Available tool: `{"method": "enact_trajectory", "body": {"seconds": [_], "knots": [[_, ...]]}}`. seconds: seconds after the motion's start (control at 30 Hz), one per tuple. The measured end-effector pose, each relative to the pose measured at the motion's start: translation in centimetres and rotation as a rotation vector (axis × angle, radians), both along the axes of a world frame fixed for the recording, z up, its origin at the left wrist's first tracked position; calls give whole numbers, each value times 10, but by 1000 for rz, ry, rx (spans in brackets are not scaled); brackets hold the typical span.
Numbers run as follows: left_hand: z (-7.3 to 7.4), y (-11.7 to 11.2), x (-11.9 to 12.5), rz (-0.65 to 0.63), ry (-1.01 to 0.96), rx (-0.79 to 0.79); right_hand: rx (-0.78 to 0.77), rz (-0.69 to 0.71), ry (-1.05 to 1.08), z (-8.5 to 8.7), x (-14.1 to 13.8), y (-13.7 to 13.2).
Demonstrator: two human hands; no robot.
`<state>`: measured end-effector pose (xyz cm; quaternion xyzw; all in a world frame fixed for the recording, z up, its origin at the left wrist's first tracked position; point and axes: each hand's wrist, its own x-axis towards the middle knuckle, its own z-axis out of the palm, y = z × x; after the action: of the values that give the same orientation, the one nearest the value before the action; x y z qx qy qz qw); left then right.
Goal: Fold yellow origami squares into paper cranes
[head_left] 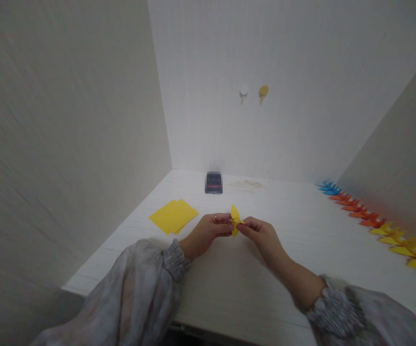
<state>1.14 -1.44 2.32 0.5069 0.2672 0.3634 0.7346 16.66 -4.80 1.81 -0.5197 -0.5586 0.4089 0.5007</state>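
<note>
Soft Pinches Work Best

At the left, yellow sheets are laid on the white table. Next, the yellow folded paper is pinched by the fingers of the left hand and the right hand, between them. Its thin tips should be held softly, so they are not bent. At the far right, bright folded shapes are lined up.

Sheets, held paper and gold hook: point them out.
Sheets [173,216]: head view, middle of their yellow surface.
Held paper [234,213]: head view, its upper flap.
Gold hook [264,90]: head view, its round plate.
</note>
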Motion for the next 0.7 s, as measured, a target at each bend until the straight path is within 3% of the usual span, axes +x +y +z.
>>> {"method": "enact_trajectory", "body": {"seconds": [0.2, 0.7], "knots": [[-1, 2, -1, 116, 6, -90, -122, 53, 235, 2, -5, -4], [-4, 1, 0, 227, -72, -89, -84, 105, 290, 1, -5, -4]]}}
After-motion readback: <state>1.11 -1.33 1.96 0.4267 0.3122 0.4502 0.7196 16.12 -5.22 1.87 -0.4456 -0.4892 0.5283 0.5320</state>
